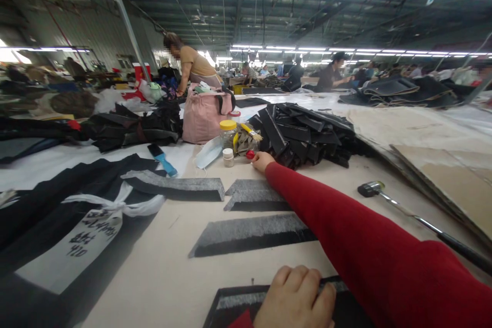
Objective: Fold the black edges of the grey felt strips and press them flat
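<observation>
My right hand (262,161) reaches far across the table on a red-sleeved arm. Its fingers are closed on a small red object (250,154) beside a yellow-lidded jar (228,133) and a small white-capped bottle (228,157). My left hand (295,297) lies at the near edge, fingers curled over a black fabric piece (230,305) with a grey strip. Three grey-black cut fabric strips lie between the hands: one long (249,233), one short (251,196), one to the left (180,187).
A heap of black cut pieces (303,133) lies behind the right hand. A hammer (403,210) and cardboard sheets (453,184) are at right. A pink bag (202,115), a face mask (207,152) and a tied, labelled black bundle (96,220) are at left. Other people work at far tables.
</observation>
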The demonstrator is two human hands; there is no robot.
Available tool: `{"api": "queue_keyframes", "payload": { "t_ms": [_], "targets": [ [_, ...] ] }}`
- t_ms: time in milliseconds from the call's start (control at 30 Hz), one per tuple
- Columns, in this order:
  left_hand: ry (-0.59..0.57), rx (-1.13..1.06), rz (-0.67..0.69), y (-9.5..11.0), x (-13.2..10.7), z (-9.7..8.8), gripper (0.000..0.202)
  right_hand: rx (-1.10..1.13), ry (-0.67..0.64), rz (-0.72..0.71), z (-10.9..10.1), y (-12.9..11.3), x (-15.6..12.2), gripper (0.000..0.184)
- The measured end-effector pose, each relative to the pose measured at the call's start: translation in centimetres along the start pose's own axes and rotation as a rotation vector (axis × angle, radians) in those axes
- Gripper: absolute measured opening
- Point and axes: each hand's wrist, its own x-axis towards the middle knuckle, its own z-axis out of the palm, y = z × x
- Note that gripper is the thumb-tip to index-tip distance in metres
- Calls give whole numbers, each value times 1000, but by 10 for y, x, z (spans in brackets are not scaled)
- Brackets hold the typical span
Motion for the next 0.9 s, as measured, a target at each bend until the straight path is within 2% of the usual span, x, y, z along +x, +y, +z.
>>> {"api": "queue_keyframes", "payload": {
  "t_ms": [133,267,333,467,600,767,900],
  "targets": [
    [60,30,28,1,1,-2,25,-17,12,-30,1,2,-3,23],
    [134,48,29,5,3,-4,7,-52,36,-56,-2,-1,-7,21],
    [91,43,39,8,2,-7,9,-55,39,-80,-3,-4,-10,19],
    [-73,-30,112,10,0,-24,11,-32,9,-178,-4,-5,-22,18],
    [-208,-77,138,10,4,-41,12,-38,-33,-194,-17,2,-41,23],
    [-223,-39,185,19,7,-56,15,-111,-46,-199,-48,7,-61,25],
    [-189,1,95,26,-8,-65,17,-230,-52,-223,-62,2,-66,21]
  ]
}}
